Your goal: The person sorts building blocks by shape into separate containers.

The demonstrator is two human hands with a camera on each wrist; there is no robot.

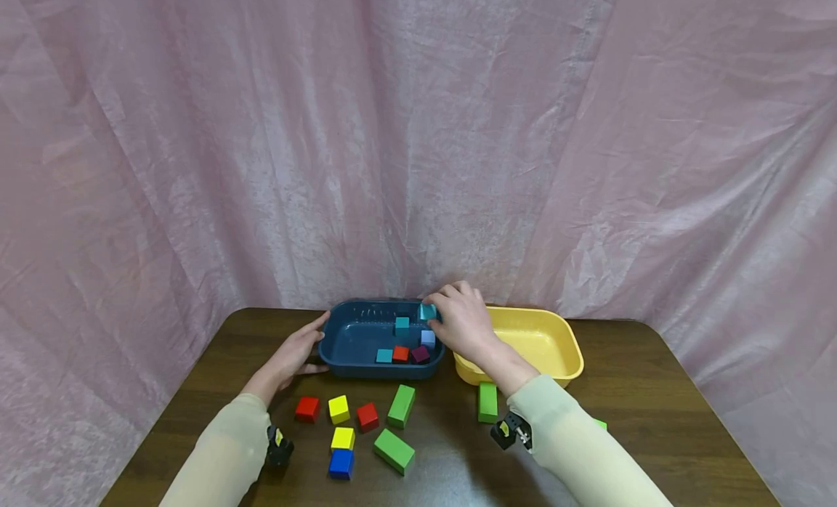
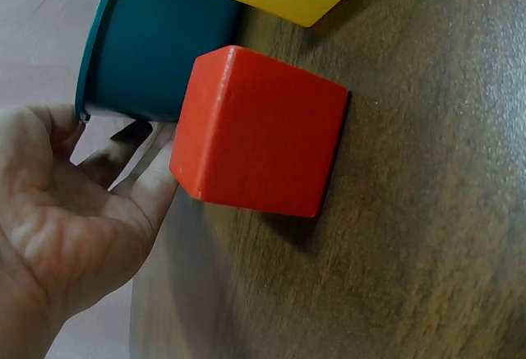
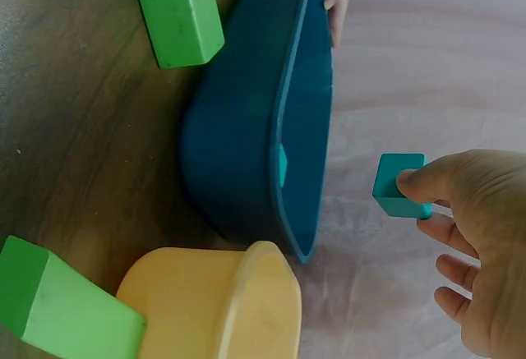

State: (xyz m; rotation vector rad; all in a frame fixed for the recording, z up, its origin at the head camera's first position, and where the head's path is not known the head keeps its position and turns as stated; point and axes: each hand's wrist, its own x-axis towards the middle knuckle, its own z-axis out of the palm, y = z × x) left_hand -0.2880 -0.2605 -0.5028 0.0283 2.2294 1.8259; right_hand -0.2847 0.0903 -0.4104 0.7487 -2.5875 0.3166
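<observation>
Pinch on for the right hand [image 1: 466, 322]: thumb flat on one face of a small, smooth teal cube [image 3: 401, 206], forefinger at its lower edge, other fingers loosely bent and off it altogether. Held right out at the fingertips, ahead of the palm, raised above the far right of a dark blue plastic tub [image 1: 356, 340]. Across to the left hand [image 1: 290, 358]: spread wide, touching the tub's left end, nothing pinched. Inside the tub: two more teal blocks [image 1: 402, 325], a red block [image 1: 400, 354], a dark purple block [image 1: 421, 355], a pale blue cube [image 1: 428, 339]. Just to the right, a yellow plastic tub [image 1: 543, 343]. Down front on the brown wooden counter [image 1: 654, 420]: two red cubes [image 1: 306, 409], two yellow cubes [image 1: 338, 410], a blue cube [image 1: 341, 464] touching the nearer yellow, and green oblong blocks [image 1: 394, 450], one mostly hidden by the right sleeve [image 1: 575, 427].
</observation>
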